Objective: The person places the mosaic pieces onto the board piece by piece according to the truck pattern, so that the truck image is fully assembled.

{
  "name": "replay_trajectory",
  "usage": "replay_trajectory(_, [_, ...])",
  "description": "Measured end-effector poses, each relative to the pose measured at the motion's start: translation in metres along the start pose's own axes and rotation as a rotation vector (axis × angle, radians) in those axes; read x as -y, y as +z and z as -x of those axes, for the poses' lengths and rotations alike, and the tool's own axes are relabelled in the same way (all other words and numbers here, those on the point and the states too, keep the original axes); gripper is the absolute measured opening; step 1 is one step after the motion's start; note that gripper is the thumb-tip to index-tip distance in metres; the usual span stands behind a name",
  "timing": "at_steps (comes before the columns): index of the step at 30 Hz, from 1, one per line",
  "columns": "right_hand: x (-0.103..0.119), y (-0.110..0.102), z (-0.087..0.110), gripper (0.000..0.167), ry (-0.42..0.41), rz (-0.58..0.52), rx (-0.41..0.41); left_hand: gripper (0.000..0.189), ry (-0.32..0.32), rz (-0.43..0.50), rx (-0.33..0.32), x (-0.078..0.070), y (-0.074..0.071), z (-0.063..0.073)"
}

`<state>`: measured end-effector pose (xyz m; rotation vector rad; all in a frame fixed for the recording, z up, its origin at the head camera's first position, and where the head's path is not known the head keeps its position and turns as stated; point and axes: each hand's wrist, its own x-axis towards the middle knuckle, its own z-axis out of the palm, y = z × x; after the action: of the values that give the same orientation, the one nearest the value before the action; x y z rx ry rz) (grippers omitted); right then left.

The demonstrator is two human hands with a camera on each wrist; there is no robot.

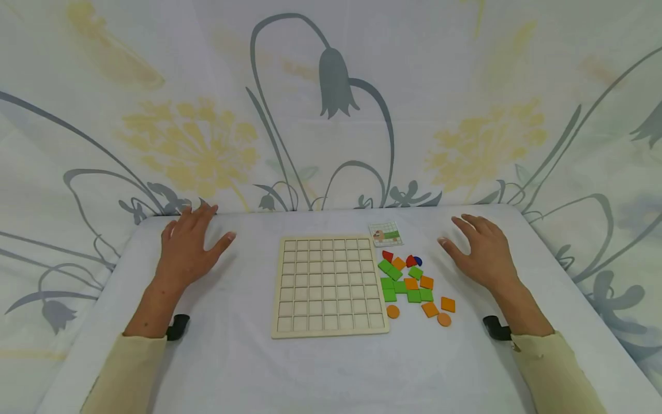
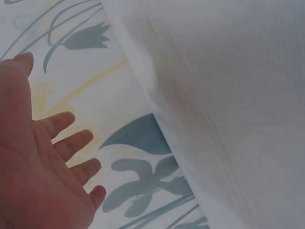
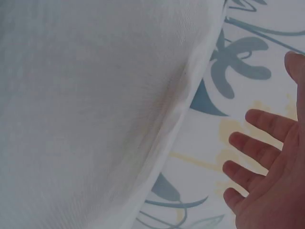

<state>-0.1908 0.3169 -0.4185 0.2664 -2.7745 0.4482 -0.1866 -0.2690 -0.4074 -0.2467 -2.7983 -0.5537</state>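
A square wooden grid board [image 1: 328, 335] lies on the white table, its cells bare. Beside its right edge are scattered flat pieces: green squares [image 1: 400, 287], orange squares [image 1: 430, 310], orange discs [image 1: 393, 311], red wedges [image 1: 387, 256] and a dark blue piece [image 1: 418, 261]. A small picture card [image 1: 385, 234] lies at the board's upper right corner. To the left of the board my left hand [image 1: 188, 247] is spread with nothing in it. My right hand [image 1: 481, 250], fingers loosely bent and holding nothing, is right of the pieces. Both wrist views show the palms bare.
The white-covered table [image 1: 331, 379] ends at a back edge against a flower-patterned cloth [image 1: 331, 155]. The same cloth shows past the table's side edges. Dark wrist mounts [image 1: 178, 327] sit beside the forearms.
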Motion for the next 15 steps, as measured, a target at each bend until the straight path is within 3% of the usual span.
replay_trajectory(8, [0.02,0.003,0.0,0.054,-0.061,-0.039,-0.005,0.067,0.049,0.04,-0.002,-0.011,0.008,0.001])
replay_trajectory(15, [0.035,0.007,0.002,0.049,-0.101,-0.061,0.064,0.067,0.087,0.039,0.068,-0.023,0.015,0.003])
